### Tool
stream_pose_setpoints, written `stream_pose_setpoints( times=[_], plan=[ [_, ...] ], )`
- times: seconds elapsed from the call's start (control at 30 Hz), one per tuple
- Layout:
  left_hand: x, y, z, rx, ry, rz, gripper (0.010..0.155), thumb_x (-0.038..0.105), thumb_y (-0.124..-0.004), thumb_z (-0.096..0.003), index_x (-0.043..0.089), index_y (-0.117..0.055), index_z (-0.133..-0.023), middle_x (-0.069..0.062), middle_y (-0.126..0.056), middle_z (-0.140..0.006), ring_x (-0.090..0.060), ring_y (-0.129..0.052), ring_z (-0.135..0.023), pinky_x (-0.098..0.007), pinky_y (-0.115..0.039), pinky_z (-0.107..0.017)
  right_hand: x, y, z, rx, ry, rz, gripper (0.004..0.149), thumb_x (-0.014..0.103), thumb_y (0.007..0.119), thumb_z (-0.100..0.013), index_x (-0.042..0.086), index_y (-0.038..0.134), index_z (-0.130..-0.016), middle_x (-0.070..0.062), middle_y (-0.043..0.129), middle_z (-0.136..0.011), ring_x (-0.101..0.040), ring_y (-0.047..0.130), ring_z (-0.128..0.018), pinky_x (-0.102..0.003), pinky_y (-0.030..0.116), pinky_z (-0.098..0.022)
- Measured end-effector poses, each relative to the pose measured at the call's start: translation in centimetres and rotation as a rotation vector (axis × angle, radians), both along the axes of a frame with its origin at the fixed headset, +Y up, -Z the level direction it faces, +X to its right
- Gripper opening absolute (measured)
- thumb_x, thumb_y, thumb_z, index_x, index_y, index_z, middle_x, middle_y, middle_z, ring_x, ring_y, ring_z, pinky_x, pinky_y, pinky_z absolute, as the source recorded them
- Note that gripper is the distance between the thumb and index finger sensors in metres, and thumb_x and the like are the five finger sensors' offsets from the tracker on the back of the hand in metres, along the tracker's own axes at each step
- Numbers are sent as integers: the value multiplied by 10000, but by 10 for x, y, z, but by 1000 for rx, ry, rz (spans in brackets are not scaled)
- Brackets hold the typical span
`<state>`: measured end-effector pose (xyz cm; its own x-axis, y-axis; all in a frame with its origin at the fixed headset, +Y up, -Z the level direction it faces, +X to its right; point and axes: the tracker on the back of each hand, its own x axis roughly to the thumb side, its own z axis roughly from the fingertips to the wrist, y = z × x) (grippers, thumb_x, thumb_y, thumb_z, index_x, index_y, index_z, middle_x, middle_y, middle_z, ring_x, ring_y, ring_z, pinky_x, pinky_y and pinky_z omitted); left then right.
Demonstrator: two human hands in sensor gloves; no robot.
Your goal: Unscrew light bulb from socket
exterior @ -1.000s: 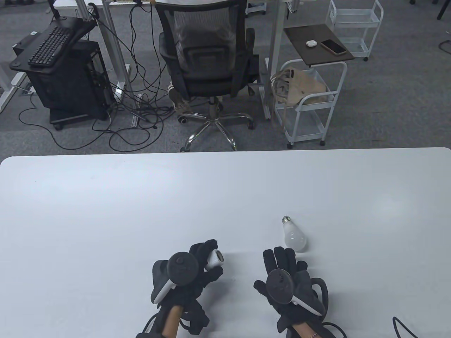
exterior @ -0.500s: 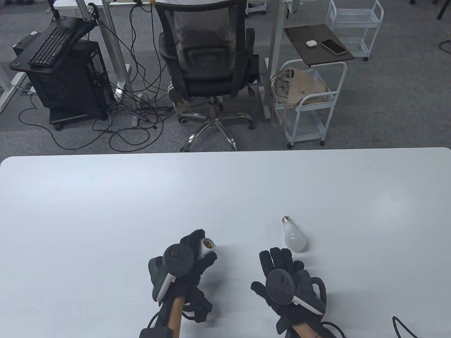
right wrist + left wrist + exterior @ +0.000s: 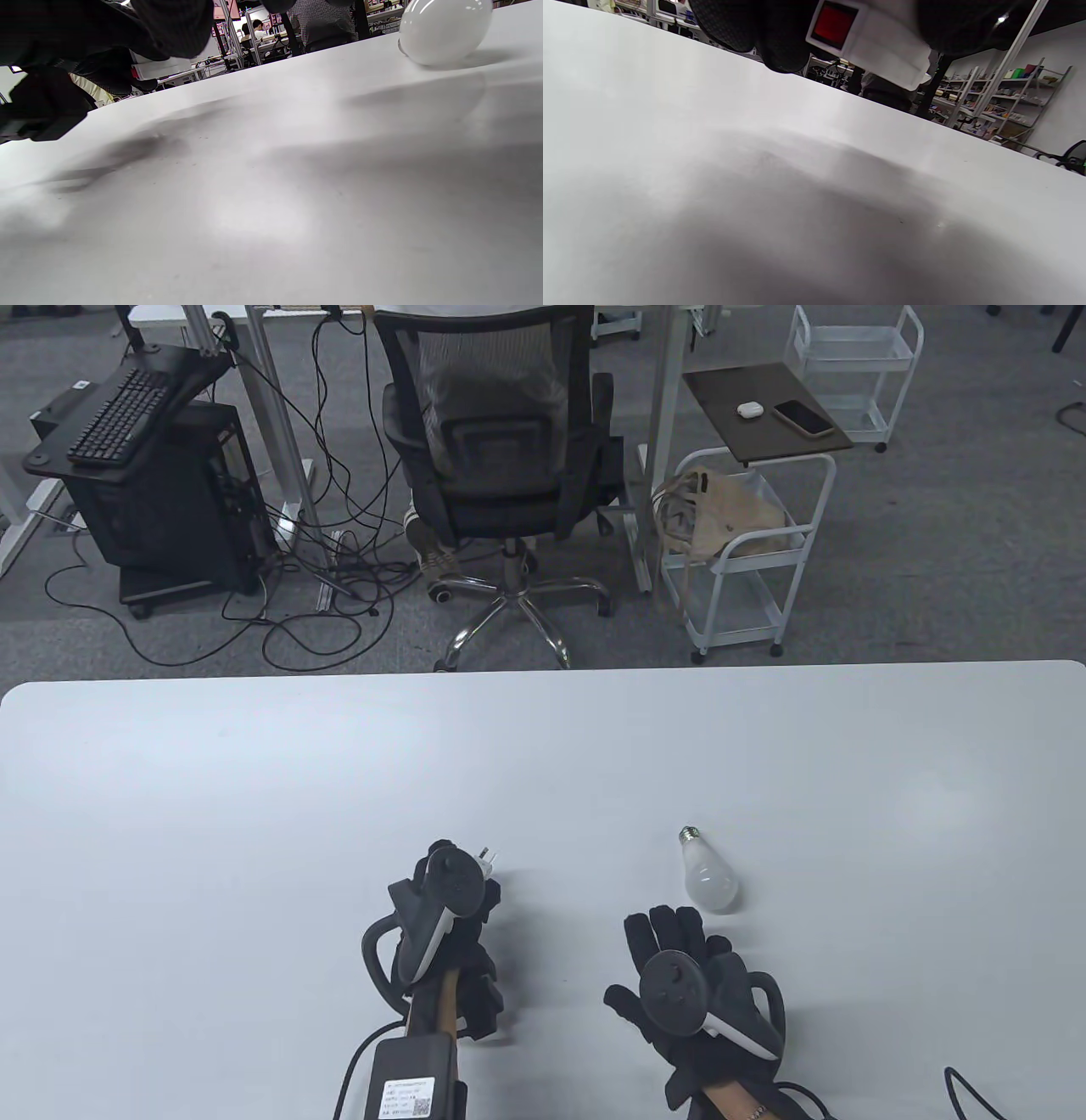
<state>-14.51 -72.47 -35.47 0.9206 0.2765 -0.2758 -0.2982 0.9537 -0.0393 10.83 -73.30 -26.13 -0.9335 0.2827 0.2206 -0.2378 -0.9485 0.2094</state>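
The white light bulb (image 3: 709, 875) lies on its side on the white table (image 3: 254, 780), out of the socket, with its metal screw base pointing away from me. It also shows in the right wrist view (image 3: 443, 29). My left hand (image 3: 458, 882) grips the white socket adapter, palm down. Only its metal plug prongs (image 3: 488, 858) stick out past the fingers in the table view. The left wrist view shows the socket's white body with a red switch (image 3: 869, 40) held just above the table. My right hand (image 3: 674, 937) lies flat and empty, fingers spread, just short of the bulb.
A black box with a label (image 3: 413, 1082) is strapped on my left forearm, with cables trailing off the near edge. A black cable (image 3: 976, 1090) lies at the near right of the table. Beyond the far edge stand an office chair (image 3: 501, 458) and a white cart (image 3: 747, 551).
My left hand has moved away from me and rolled over with the socket, so its open end is now hidden and the prongs point away. My right hand has barely moved.
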Motion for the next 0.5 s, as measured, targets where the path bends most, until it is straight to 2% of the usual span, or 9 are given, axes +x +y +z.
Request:
stream_pose_setpoints(
  times=[0.17, 0.5],
  plan=[
    [-3, -9, -15, -50, 76, -14, 703, 530, -770, -585, 209, -444, -1118, -167, -668, -1162, -407, -726, -1058, -539, -630, -800, -1, -2, -2, -14, 2, 6, 776, 511, 679, -631, 102, 317, -1183, -268, 296, -1207, -525, 247, -1080, -685, 323, -700],
    [0, -22, -26, -103, 110, -97, 687, 541, -772, -577, 225, -487, -1116, -187, -611, -1190, -443, -658, -1084, -568, -578, -813, -2, -3, -3, -22, -1, 15, 770, 510, 678, -632, 97, 333, -1183, -268, 305, -1207, -529, 248, -1079, -686, 322, -700]
  ],
)
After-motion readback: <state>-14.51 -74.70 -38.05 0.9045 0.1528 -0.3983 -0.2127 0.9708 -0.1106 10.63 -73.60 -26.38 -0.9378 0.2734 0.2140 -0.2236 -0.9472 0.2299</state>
